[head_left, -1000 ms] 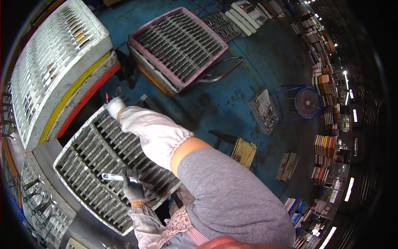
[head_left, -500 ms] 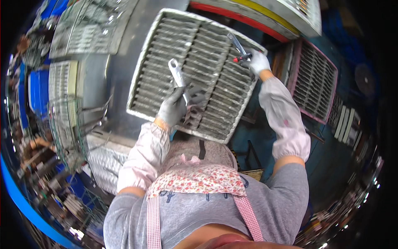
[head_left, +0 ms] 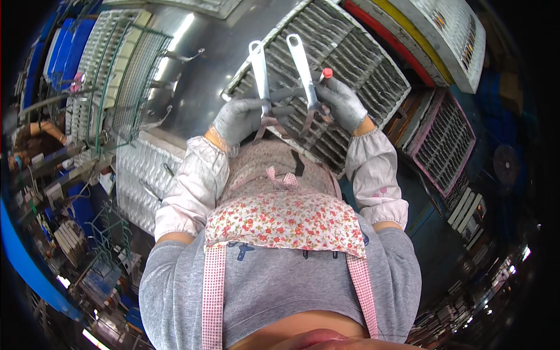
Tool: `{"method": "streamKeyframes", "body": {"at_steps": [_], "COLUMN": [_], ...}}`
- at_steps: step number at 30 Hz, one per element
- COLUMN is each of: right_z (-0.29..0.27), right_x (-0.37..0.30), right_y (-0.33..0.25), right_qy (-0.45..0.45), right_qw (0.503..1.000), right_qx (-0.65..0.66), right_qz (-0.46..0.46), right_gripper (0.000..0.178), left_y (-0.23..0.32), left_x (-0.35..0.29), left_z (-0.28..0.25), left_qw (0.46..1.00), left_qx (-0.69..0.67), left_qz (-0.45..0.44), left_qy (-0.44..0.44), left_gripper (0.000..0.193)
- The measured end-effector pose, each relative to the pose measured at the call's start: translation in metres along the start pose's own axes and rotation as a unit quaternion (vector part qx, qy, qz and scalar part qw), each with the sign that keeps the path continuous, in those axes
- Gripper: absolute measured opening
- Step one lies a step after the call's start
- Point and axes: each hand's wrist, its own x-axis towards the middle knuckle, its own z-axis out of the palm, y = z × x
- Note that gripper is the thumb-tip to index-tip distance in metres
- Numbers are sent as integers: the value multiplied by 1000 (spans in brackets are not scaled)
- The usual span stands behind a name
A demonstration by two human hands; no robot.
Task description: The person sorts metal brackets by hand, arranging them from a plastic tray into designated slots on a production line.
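Observation:
Held upright in my gloved left hand (head_left: pixel 238 119) is a shiny metal handle (head_left: pixel 259 70) with a hanging hole at its top and a forked lower end. My gloved right hand (head_left: pixel 344 107) grips a matching forked metal handle (head_left: pixel 300 64) beside it, a small gap between the two. A red-tipped stick (head_left: pixel 327 73), like a marker, also sticks up from the right hand's fingers. Both hands are closed, close together in front of my apron. Beyond them lies a ribbed grey tray (head_left: pixel 356 58) with a pale rim, its near part hidden by my hands.
Left of the tray is a shiny steel tabletop (head_left: pixel 216 49), with a green wire rack (head_left: pixel 131 96) and blue bins (head_left: pixel 76 41) further left. A white ribbed tray (head_left: pixel 137 175) sits near my left elbow. To the right stands a pink-rimmed tray (head_left: pixel 446 140); a co-worker's arm (head_left: pixel 52 131) shows far left.
My right hand has come back from the tray's far right side, bringing its handle and red-tipped stick beside the left hand's handle. My view has turned, so the tray appears further right.

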Motion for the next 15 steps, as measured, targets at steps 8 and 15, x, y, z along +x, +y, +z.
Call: {"method": "streamKeyframes", "body": {"at_steps": [8, 15], "right_z": [48, 81], "right_x": [18, 5], "right_y": [-21, -26], "right_qy": [-26, 101], "right_qw": [996, 873], "right_qx": [-74, -323], "right_qz": [-52, -350], "right_gripper": [36, 10], "left_y": [14, 20], "left_x": [-40, -70], "left_z": [-15, 4], "left_qw": [996, 882], "left_qx": [-59, 356], "left_qz": [73, 203], "left_qy": [-7, 232], "left_gripper": [81, 32]}}
